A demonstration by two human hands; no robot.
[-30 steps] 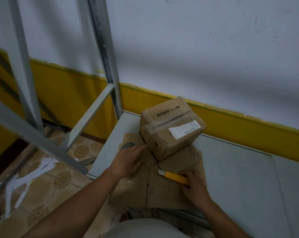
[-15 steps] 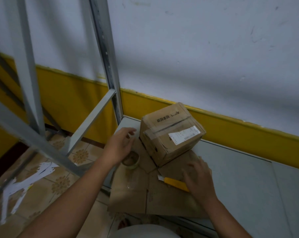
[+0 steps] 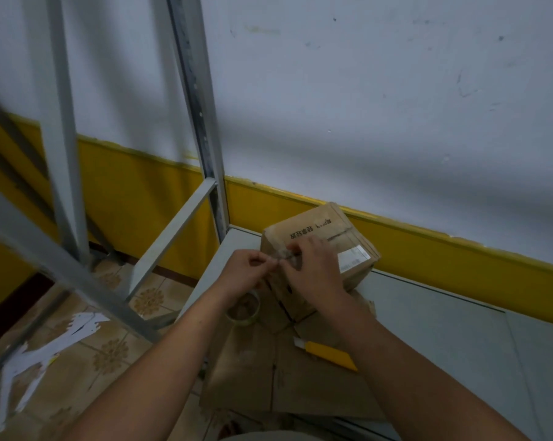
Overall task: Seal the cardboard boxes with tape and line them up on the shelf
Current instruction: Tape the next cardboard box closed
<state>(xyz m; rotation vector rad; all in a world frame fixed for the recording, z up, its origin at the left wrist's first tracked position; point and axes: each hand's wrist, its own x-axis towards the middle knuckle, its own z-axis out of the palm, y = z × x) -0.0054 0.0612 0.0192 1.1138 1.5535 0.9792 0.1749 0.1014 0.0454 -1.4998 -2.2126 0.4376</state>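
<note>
Both hands have risen from the flattened cardboard, the left away from the tape roll and the right away from the knife, and they now meet at the near top edge of the box. The left hand has its fingers curled, the tips pinching a thin shiny tape strip. The tape roll lies just below that wrist. The right hand pinches the strip's other end, its fingertips almost touching the left's. The cardboard box sits directly behind and under the pinch, touching the right fingers, on the shelf. The yellow knife lies near, below the right wrist.
</note>
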